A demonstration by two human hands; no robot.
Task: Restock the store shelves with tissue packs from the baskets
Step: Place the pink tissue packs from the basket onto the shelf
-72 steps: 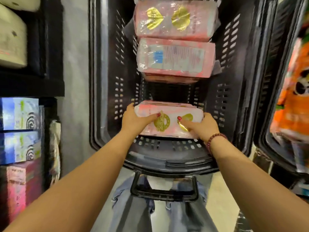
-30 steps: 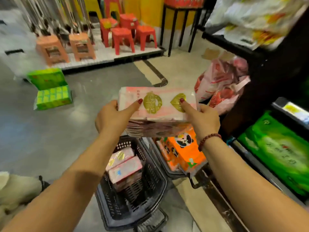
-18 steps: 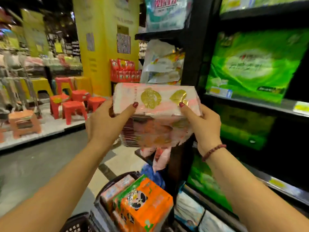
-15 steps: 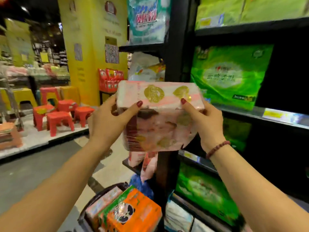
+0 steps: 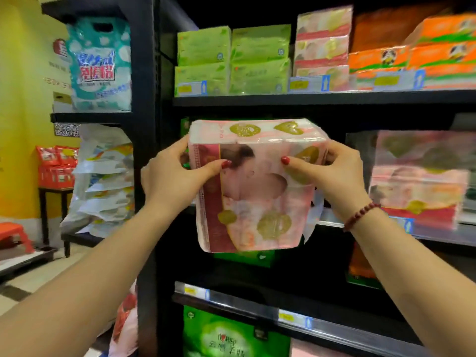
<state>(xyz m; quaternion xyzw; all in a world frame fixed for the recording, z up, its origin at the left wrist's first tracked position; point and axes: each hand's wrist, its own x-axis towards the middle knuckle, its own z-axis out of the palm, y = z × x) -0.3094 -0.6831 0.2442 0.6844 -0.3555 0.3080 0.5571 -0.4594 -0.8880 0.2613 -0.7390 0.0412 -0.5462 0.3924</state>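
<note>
A pink tissue pack (image 5: 255,191) with gold heart emblems hangs in front of the middle shelf (image 5: 438,234), held between both hands. My left hand (image 5: 172,176) grips its left side, thumb on the front face. My right hand (image 5: 332,173) grips its right side; a bead bracelet circles that wrist. A matching pink pack (image 5: 419,176) stands on the same shelf to the right, blurred. The baskets are out of view.
The top shelf (image 5: 322,97) carries green packs (image 5: 231,60), pink packs (image 5: 322,45) and orange packs (image 5: 417,60). A black upright post (image 5: 146,150) bounds the shelf on the left. Green packs (image 5: 231,336) fill the bottom shelf. Bags (image 5: 100,65) sit on a side rack at left.
Both hands lifted the pink pack out of the basket and carried it up and right to the middle shelf. The view swung from the basket to the shelving.
</note>
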